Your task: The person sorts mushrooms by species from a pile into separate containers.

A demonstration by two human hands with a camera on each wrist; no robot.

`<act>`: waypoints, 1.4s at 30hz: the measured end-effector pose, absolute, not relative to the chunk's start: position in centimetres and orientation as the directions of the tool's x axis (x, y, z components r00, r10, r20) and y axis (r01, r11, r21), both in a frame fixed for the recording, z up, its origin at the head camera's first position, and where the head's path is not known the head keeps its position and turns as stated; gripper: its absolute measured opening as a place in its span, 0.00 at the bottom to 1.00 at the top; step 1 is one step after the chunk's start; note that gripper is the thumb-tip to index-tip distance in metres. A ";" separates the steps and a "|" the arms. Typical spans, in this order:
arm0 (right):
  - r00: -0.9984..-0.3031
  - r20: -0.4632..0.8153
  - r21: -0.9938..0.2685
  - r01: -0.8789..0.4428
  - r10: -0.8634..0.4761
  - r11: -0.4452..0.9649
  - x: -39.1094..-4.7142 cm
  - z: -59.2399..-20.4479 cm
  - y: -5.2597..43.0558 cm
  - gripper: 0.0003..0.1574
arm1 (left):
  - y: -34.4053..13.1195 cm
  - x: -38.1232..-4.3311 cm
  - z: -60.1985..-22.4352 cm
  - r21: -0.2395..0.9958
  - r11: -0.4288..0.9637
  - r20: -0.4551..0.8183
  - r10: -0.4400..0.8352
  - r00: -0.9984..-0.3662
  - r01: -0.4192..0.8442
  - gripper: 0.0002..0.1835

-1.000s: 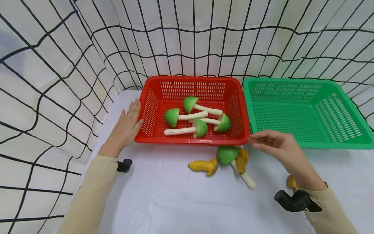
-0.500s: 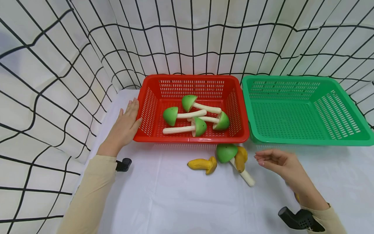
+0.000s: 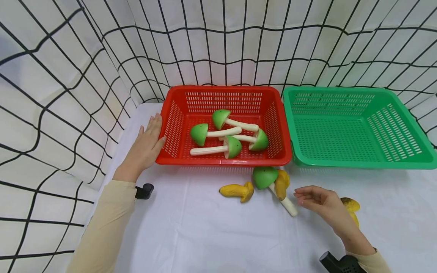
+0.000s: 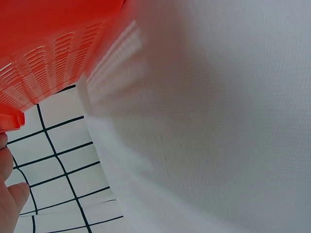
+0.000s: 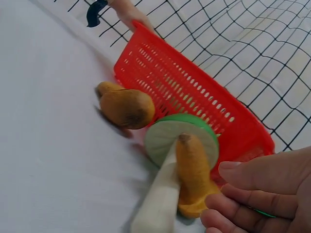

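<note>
My left hand rests with straight fingers along the left side of the red basket. Inside that basket lie several toy mushrooms with green caps and white stems. My right hand hovers with loosely bent fingers and nothing in its grasp, just right of a green-capped mushroom on the cloth. A yellow mushroom lies across that mushroom's white stem, close to my right thumb and fingers in the right wrist view. Another yellow mushroom lies to the left, in front of the red basket.
To the right of the red basket stands a green basket with nothing in it. One more yellow mushroom is partly hidden behind my right wrist. Black netting over white cloth rises behind and at the left.
My right hand has come back from the corner between the baskets toward the front, then slightly left to beside the mushroom stem. My left hand has stayed at the red basket.
</note>
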State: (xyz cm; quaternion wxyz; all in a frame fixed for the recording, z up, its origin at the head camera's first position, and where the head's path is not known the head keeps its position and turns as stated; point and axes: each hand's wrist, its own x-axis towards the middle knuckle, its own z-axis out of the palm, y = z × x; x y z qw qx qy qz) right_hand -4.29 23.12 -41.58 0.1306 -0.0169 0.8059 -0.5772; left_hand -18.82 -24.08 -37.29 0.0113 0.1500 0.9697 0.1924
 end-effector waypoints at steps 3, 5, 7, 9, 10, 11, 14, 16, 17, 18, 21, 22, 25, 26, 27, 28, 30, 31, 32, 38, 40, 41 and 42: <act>-0.958 -0.233 -0.925 0.165 -0.168 0.343 -4.1 -42.2 22.8 0.21 | -24.1 -18.8 -37.3 0.376 0.882 0.034 0.294 -0.955 0.285 0.34; -0.955 -0.250 -0.919 0.183 -0.157 0.350 -3.9 -42.5 22.5 0.22 | -24.1 -18.8 -37.3 0.377 0.881 0.036 0.294 -0.955 0.285 0.34; -0.957 -0.250 -0.915 0.184 -0.148 0.359 -3.8 -42.8 22.2 0.23 | -24.1 -18.8 -37.3 0.375 0.882 0.036 0.293 -0.955 0.285 0.34; -0.959 -0.244 -0.913 0.178 -0.142 0.367 -3.7 -43.1 21.9 0.24 | -24.0 -18.7 -37.3 0.375 0.882 0.040 0.292 -0.956 0.285 0.34; -0.961 -0.241 -0.910 0.175 -0.136 0.376 -3.7 -43.2 21.7 0.24 | -24.0 -18.7 -37.3 0.376 0.882 0.040 0.291 -0.956 0.284 0.34; -0.962 -0.237 -0.907 0.171 -0.132 0.384 -3.7 -43.3 21.6 0.24 | -24.0 -18.7 -37.3 0.376 0.883 0.039 0.289 -0.956 0.282 0.34; -0.965 -0.237 -0.895 0.172 -0.112 0.410 -3.7 -43.5 21.3 0.24 | -24.0 -18.7 -37.4 0.380 0.882 0.037 0.286 -0.958 0.278 0.34; -0.968 -0.229 -0.884 0.166 -0.097 0.437 -3.7 -43.6 21.1 0.24 | -24.0 -18.7 -37.4 0.384 0.881 0.034 0.284 -0.958 0.275 0.34; -0.970 -0.225 -0.878 0.162 -0.090 0.451 -3.7 -43.7 21.0 0.24 | -24.0 -18.7 -37.4 0.386 0.880 0.035 0.284 -0.958 0.275 0.34; -0.972 -0.219 -0.868 0.154 -0.086 0.472 -3.7 -43.7 20.9 0.23 | -24.1 -18.7 -37.5 0.388 0.880 0.034 0.284 -0.958 0.275 0.34; -0.974 -0.210 -0.837 0.135 -0.082 0.530 -3.8 -43.7 20.5 0.19 | -24.1 -18.7 -37.5 0.392 0.878 0.034 0.284 -0.958 0.274 0.34; -0.974 -0.211 -0.829 0.134 -0.082 0.544 -3.8 -43.7 20.4 0.18 | -24.1 -18.7 -37.5 0.393 0.878 0.034 0.284 -0.958 0.274 0.34; -0.972 -0.222 -0.816 0.141 -0.080 0.560 -3.8 -43.5 20.1 0.16 | -24.1 -18.8 -37.6 0.389 0.879 0.038 0.284 -0.958 0.276 0.34; -0.971 -0.228 -0.818 0.148 -0.076 0.555 -3.8 -43.5 20.1 0.16 | -24.1 -18.8 -37.5 0.388 0.879 0.039 0.285 -0.958 0.277 0.34; -0.970 -0.233 -0.822 0.157 -0.072 0.547 -3.8 -43.4 20.0 0.16 | -24.1 -18.8 -37.5 0.386 0.879 0.041 0.286 -0.957 0.279 0.34; -0.969 -0.237 -0.828 0.164 -0.069 0.537 -3.8 -43.4 20.0 0.16 | -24.1 -18.8 -37.5 0.383 0.880 0.044 0.287 -0.957 0.282 0.34; -0.969 -0.241 -0.838 0.176 -0.061 0.516 -3.8 -43.3 20.0 0.17 | -24.1 -18.8 -37.5 0.380 0.880 0.047 0.288 -0.956 0.284 0.34; -0.968 -0.243 -0.844 0.182 -0.058 0.505 -3.8 -43.3 20.0 0.17 | -24.1 -18.8 -37.5 0.379 0.880 0.049 0.289 -0.956 0.286 0.34; -0.968 -0.246 -0.849 0.188 -0.054 0.495 -3.8 -43.3 20.0 0.17 | -24.1 -18.8 -37.5 0.377 0.881 0.049 0.290 -0.956 0.287 0.34; -0.959 -0.281 -0.843 0.227 -0.039 0.488 -3.9 -43.4 20.1 0.18 | -24.1 -18.9 -37.4 0.372 0.883 0.048 0.290 -0.956 0.287 0.34; -0.954 -0.297 -0.826 0.235 -0.041 0.512 -3.9 -43.4 20.1 0.19 | -24.1 -18.9 -37.4 0.374 0.882 0.049 0.291 -0.955 0.288 0.34; -0.951 -0.305 -0.818 0.238 -0.044 0.524 -3.9 -43.4 20.0 0.19 | -24.1 -18.9 -37.4 0.374 0.881 0.051 0.292 -0.955 0.289 0.34; -0.949 -0.311 -0.811 0.238 -0.050 0.535 -3.9 -43.3 20.0 0.19 | -24.1 -18.9 -37.4 0.375 0.880 0.053 0.292 -0.955 0.290 0.34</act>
